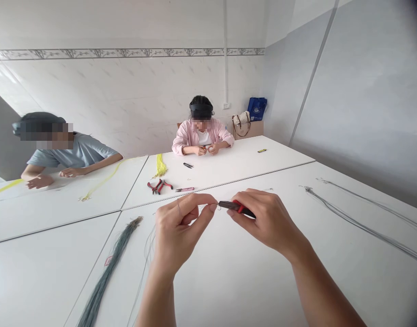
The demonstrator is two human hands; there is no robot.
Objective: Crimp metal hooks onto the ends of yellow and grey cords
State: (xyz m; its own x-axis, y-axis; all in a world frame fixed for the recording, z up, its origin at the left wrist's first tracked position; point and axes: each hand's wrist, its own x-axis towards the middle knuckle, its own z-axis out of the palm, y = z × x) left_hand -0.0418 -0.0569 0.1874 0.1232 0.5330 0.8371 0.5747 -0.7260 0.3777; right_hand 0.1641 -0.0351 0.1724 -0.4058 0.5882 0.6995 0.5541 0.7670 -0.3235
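My left hand is raised over the white table, its thumb and forefinger pinched on a thin grey wire that trails down past my wrist. My right hand is closed round small pliers with red and black handles. The pliers' dark tip meets the wire's end right at my left fingertips. Both hands hover a little above the tabletop, close together.
A bundle of grey-green wires lies at the left, long grey wires at the right. Further off lie red pliers, pink snips, yellow cords. One person sits opposite, another at the left.
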